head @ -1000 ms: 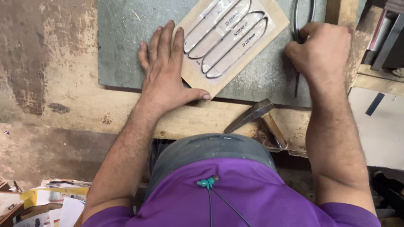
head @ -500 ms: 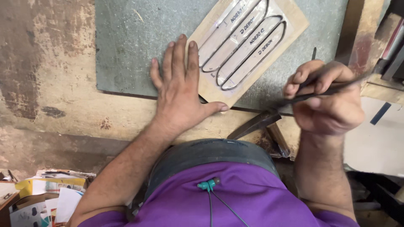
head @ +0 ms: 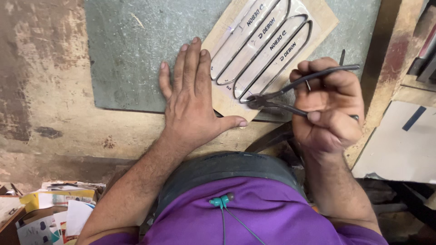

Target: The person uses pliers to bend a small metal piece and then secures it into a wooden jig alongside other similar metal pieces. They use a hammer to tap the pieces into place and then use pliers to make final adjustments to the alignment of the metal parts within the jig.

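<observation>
The right hand [head: 329, 109] is curled into a fist around the two thin dark handles of a pair of black metal pincers [head: 290, 93], fingers wrapped over the upper handle and thumb folded across the lower. The pincer head points left and sits at the near right edge of a tan cardboard sheet [head: 324, 18] that carries four long rounded clear strips outlined in dark line. Whether the pincer head grips that edge or only touches it cannot be told.

The left hand [head: 193, 102] lies flat, palm down, fingers close together and pointing far, thumb stretched out to the right. Its fingers rest partly on the left near corner of the cardboard sheet and partly on a grey-green flat slab [head: 131, 54] beneath it; the thumb reaches along the slab's near edge.

The slab lies on a worn brown wooden bench [head: 41, 90], with open bench surface to its left and a narrow band between its near edge and the person's purple shirt [head: 254, 218]. Just right of the slab runs a wooden rail [head: 393, 59]. A heap of coloured papers and boxes [head: 45, 208] lies low at the near left.
</observation>
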